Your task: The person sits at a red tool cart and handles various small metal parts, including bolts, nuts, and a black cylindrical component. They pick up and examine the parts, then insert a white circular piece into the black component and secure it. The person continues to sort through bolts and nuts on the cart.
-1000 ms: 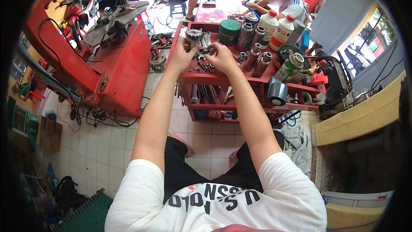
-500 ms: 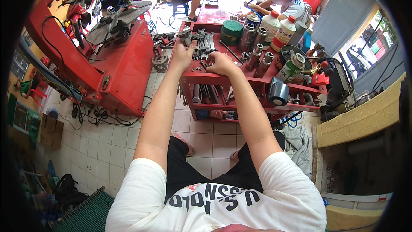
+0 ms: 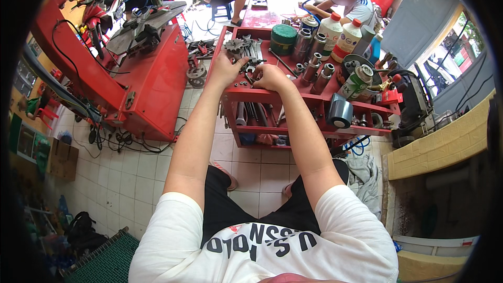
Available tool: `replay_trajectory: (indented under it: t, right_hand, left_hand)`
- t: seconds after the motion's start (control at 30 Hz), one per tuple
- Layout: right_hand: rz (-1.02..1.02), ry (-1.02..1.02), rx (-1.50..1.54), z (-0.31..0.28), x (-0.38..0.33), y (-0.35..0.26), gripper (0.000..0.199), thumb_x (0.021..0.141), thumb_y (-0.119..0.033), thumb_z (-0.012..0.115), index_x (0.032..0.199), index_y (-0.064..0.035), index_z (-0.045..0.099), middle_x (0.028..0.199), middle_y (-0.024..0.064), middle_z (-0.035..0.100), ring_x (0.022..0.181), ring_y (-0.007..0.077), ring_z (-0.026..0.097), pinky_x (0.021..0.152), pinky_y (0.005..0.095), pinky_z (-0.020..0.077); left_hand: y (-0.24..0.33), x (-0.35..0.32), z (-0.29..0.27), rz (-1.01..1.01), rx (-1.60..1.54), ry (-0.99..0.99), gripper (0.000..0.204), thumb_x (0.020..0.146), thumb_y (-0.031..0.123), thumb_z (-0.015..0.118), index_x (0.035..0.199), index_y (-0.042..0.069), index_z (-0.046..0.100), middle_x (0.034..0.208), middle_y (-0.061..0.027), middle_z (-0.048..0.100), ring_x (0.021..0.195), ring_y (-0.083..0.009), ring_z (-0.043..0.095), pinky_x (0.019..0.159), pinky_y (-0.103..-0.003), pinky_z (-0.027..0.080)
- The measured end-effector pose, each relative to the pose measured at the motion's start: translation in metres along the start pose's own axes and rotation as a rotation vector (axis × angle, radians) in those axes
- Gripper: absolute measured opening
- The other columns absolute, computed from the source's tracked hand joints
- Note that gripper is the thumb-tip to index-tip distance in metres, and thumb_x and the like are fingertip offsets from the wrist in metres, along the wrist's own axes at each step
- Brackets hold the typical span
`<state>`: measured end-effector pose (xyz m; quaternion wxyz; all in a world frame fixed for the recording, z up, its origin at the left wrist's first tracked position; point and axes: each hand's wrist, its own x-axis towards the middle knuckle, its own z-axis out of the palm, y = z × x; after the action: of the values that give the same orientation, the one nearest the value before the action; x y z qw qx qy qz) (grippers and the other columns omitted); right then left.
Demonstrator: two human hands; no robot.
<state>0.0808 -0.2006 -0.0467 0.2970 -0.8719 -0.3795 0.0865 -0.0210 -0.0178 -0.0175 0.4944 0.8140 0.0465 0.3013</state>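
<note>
Both my hands are over the near left corner of a red tool cart [image 3: 246,95]. Just beyond the fingers of my left hand [image 3: 225,69] a grey toothed metal part [image 3: 233,46] rests on the cart top. The thumb of that hand is stretched out toward the right; its other fingers are mostly hidden. My right hand [image 3: 270,77] has its fingers curled inward, low over the tray, and what they hold is too small to make out. Small nuts [image 3: 243,83] lie between the hands, and several wrenches [image 3: 254,49] lie past them.
A green tin [image 3: 283,39], steel sockets [image 3: 321,78], bottles [image 3: 330,31] and a spray can [image 3: 357,82] crowd the cart. At its right front hangs a dark roll [image 3: 340,111]. A red machine [image 3: 152,84] stands left. Other people [image 3: 357,8] sit beyond the cart.
My left hand has let go of the grey metal part, which now lies on the cart. That hand has drawn slightly nearer to me. My right hand has barely moved.
</note>
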Motion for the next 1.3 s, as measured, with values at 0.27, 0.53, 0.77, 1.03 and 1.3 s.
replay_trajectory:
  t: [0.27,0.53,0.77,1.03,1.3]
  right_hand:
    - [-0.025,0.08,0.003,0.001,0.004,-0.002,0.032,0.078,-0.029,0.081,0.102,-0.0079,0.08,0.099,0.0164,0.079,0.097,0.0354,0.075,0.091,0.044,0.0581]
    - [-0.123,0.251,0.184,-0.005,-0.008,-0.021,0.028,0.085,-0.021,0.077,0.105,-0.0017,0.077,0.096,0.021,0.077,0.088,0.0343,0.076,0.085,0.0417,0.0589]
    - [-0.223,0.084,0.237,-0.005,-0.002,-0.006,0.027,0.085,-0.015,0.072,0.108,-0.0055,0.081,0.094,0.0193,0.078,0.087,0.0317,0.076,0.084,0.0395,0.0588]
    - [-0.314,0.009,-0.031,-0.006,-0.002,-0.018,0.027,0.081,-0.016,0.071,0.105,-0.0104,0.083,0.107,0.0191,0.075,0.096,0.0375,0.073,0.09,0.0418,0.0578]
    - [-0.185,0.168,0.137,-0.002,0.001,-0.007,0.026,0.081,-0.015,0.075,0.105,-0.0092,0.084,0.107,0.018,0.075,0.1,0.033,0.073,0.092,0.0397,0.0563]
  left_hand:
    - [-0.009,0.002,0.0,0.106,0.256,0.031,0.041,0.081,0.031,0.091,0.102,0.001,0.073,0.095,-0.0126,0.077,0.085,-0.0247,0.071,0.081,-0.04,0.056]
    - [-0.014,0.001,-0.003,0.087,0.293,0.099,0.058,0.076,0.033,0.092,0.112,-0.004,0.067,0.102,-0.0219,0.074,0.098,-0.0402,0.071,0.091,-0.048,0.055]
    - [0.0,-0.002,0.002,0.112,0.523,0.05,0.059,0.077,0.036,0.091,0.115,-0.001,0.067,0.108,-0.0217,0.073,0.104,-0.0376,0.07,0.094,-0.046,0.054]
    - [0.001,-0.002,0.0,0.001,0.43,0.042,0.061,0.073,0.034,0.094,0.115,-0.001,0.067,0.108,-0.0214,0.073,0.109,-0.0381,0.068,0.098,-0.047,0.053]
    - [-0.01,0.0,0.007,0.003,0.589,0.136,0.075,0.07,0.039,0.095,0.124,-0.003,0.062,0.127,-0.0236,0.064,0.123,-0.0393,0.061,0.108,-0.047,0.048]
